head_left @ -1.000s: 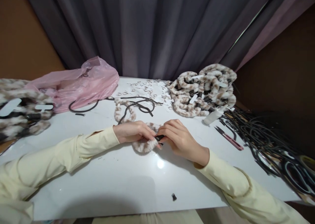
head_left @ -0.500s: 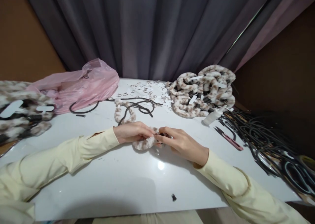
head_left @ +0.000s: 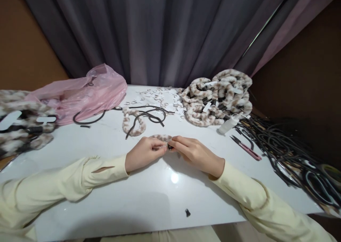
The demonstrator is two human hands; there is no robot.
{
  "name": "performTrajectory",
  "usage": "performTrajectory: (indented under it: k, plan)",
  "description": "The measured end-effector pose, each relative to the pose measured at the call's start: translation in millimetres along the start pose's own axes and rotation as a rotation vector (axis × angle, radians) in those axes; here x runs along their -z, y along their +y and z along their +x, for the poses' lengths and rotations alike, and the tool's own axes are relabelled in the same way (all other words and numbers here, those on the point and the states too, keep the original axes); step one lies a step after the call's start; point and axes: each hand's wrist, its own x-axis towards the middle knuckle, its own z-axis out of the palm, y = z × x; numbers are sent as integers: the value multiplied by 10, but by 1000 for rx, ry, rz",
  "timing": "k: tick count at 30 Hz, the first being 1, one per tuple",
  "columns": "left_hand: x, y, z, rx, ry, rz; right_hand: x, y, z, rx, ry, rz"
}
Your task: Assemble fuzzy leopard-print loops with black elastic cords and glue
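A fluffy white-and-brown fur loop (head_left: 161, 137) shows just beyond my fingertips at the middle of the table, mostly hidden by my hands. My left hand (head_left: 144, 154) pinches one part of it with thumb and fingers together. Close against it, my right hand (head_left: 195, 155) has its fingers closed on the loop's other side. A small dark piece (head_left: 169, 147) peeks out between the two sets of fingertips. Behind my left hand lies another fur loop (head_left: 125, 123), with black cord (head_left: 154, 118) partly over it.
A pink plastic bag (head_left: 106, 89) and tagged fur loops (head_left: 44, 139) are at left. More tagged loops (head_left: 204, 116) are piled back right, beside a white bottle (head_left: 227, 125), pink-handled snips (head_left: 246, 148) and many black cords (head_left: 277, 146). A black scrap (head_left: 188, 213) lies near the front edge.
My left hand has turned and come lower, its thumb now toward me. The fur loop has swung from the near side of my fingers to the far side. The right hand has barely moved.
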Motion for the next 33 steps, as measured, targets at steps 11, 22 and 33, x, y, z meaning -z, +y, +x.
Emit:
performTrajectory:
  k: [11,22,33]
  plan:
    - [-13,-48,-18,-19,0,-81,-36,37,-27,-48,3,102]
    - [-16,-99,-22,-122,96,3,98,-31,10,25,-50,-87]
    - [-41,-136,-41,-247,133,114,-43,-1,-8,-120,70,292]
